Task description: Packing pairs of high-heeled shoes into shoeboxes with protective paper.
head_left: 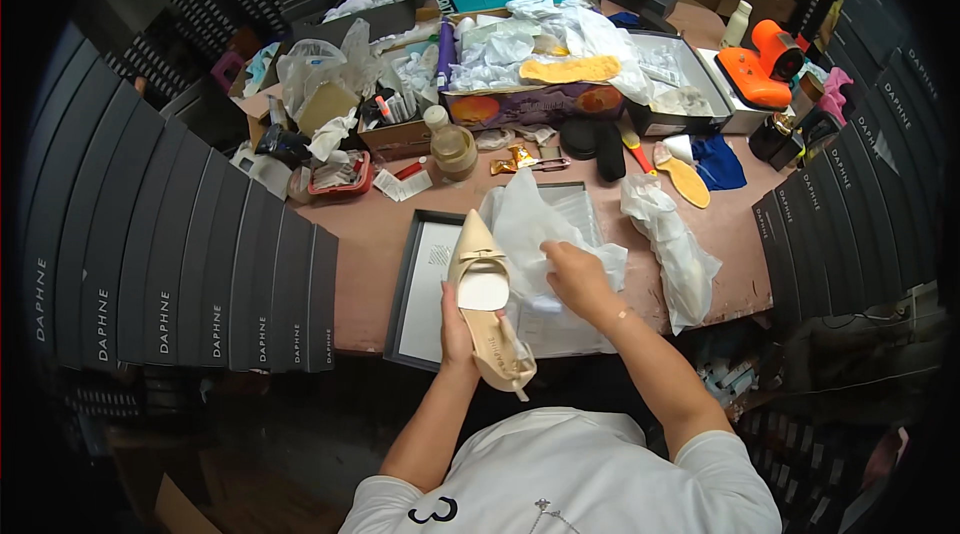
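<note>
Left fingers (449, 306): one shoe (488, 326); two yellow insoles (570, 70) (686, 181) beyond

Pinkish-brown worktable (358, 279): open dark-grey rectangular shoebox (422, 312); white paper-wrapped elongated bundle (672, 249); yellow insole-shaped piece (687, 184); red plastic tray (342, 190).

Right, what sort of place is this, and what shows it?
Probably a shoe-packing workroom: stacked dark boxes flank the worktable, which bears an open box and tissue, and the left hand holds a beige shoe.
</note>
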Demonstrator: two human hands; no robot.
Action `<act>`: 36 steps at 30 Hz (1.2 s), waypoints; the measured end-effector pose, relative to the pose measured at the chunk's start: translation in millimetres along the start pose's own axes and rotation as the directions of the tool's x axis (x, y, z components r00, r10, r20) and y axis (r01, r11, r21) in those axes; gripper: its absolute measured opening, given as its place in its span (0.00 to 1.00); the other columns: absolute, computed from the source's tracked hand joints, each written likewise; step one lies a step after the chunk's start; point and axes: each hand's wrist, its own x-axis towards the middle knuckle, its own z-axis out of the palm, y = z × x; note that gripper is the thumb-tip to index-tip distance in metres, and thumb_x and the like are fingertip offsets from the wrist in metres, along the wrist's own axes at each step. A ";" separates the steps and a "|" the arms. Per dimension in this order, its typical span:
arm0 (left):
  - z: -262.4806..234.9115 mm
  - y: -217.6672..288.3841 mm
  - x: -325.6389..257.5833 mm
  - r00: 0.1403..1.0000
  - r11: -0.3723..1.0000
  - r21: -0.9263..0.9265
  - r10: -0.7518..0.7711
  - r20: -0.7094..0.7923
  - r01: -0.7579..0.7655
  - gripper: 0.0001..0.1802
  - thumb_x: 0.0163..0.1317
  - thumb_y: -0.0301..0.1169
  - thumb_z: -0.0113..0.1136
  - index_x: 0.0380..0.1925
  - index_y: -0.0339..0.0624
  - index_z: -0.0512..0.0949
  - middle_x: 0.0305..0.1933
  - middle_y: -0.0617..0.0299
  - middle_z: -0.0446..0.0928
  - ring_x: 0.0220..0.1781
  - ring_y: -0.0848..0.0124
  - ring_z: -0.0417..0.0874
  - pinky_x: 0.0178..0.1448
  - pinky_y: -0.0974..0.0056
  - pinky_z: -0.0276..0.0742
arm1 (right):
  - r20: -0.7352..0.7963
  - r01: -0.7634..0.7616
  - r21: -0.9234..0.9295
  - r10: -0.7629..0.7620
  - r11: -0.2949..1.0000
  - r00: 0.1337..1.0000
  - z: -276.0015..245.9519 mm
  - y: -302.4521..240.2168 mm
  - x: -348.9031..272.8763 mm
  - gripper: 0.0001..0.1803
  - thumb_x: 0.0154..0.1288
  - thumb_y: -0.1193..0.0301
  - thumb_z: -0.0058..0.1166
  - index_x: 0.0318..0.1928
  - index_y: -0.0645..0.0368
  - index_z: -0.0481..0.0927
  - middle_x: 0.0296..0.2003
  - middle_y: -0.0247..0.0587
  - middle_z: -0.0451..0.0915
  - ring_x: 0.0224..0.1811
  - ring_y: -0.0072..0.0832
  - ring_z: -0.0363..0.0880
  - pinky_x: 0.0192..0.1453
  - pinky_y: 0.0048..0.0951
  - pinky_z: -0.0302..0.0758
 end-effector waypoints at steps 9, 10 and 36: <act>-12.0 -12.8 10.1 0.999 0.999 0.032 -0.028 0.034 0.027 0.38 0.69 0.64 0.31 0.51 0.39 0.71 0.37 0.57 0.76 0.34 0.67 0.80 0.38 0.62 0.80 | 0.158 0.045 -0.059 -0.036 0.997 0.987 -48.5 -50.8 23.3 0.14 0.55 0.73 0.56 0.44 0.59 0.76 0.41 0.42 0.80 0.43 0.39 0.80 0.44 0.39 0.77; -5.5 -15.0 7.4 0.999 0.999 0.046 0.005 0.043 -0.007 0.37 0.69 0.64 0.31 0.53 0.40 0.70 0.40 0.58 0.75 0.37 0.67 0.79 0.40 0.61 0.80 | 0.177 0.276 0.001 -0.271 0.961 0.946 -48.0 -57.9 22.2 0.13 0.57 0.72 0.55 0.44 0.58 0.76 0.38 0.40 0.79 0.40 0.36 0.79 0.43 0.39 0.76; -0.5 -26.4 -25.7 0.960 0.963 -0.010 0.271 0.063 -0.271 0.41 0.68 0.65 0.27 0.66 0.43 0.59 0.62 0.56 0.68 0.62 0.64 0.71 0.64 0.61 0.68 | 0.359 0.123 0.181 -0.182 0.976 0.915 3.1 -93.3 25.3 0.30 0.69 0.52 0.41 0.47 0.73 0.73 0.48 0.64 0.74 0.53 0.55 0.70 0.69 0.61 0.48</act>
